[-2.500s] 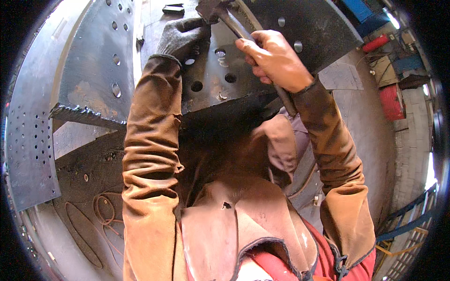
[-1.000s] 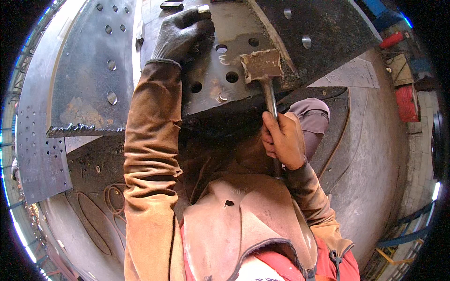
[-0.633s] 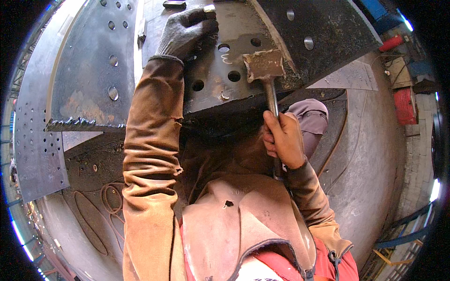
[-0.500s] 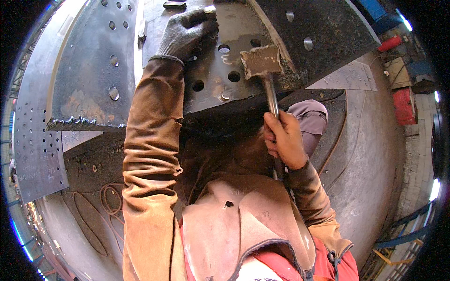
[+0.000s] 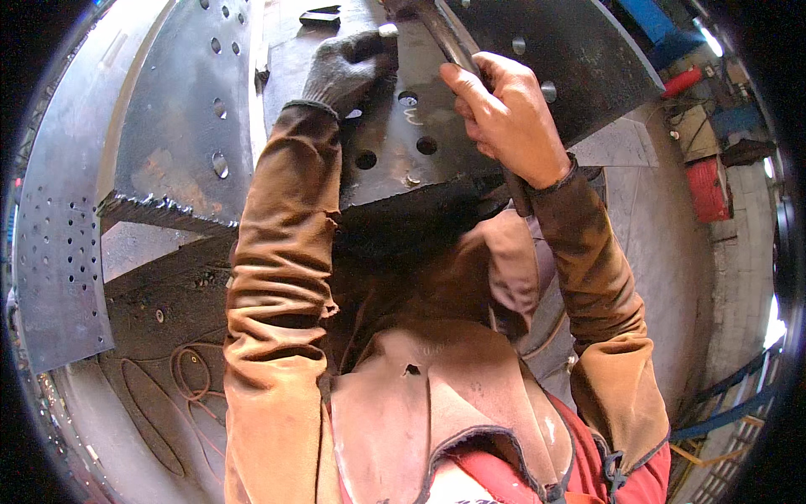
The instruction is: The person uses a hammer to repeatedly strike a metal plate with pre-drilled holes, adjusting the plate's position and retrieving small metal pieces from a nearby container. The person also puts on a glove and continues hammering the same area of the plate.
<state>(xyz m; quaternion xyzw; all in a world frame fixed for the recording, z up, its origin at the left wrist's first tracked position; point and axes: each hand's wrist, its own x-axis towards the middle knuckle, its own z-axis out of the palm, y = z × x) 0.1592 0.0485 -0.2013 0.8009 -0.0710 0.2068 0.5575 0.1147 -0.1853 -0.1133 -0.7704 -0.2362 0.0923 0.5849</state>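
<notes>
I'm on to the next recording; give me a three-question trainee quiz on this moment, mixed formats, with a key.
1. Multiple choice: what does the right hand grip?
A) a looped cord
B) a hammer
C) a perforated plate

2. True or false: the left hand is bare.

3. Fill the gap: the hammer's head shows at the picture's ____ edge.

Key:
1. B; the fingers wrap the hammer's handle.
2. False; it wears a dark grey glove.
3. top
</notes>
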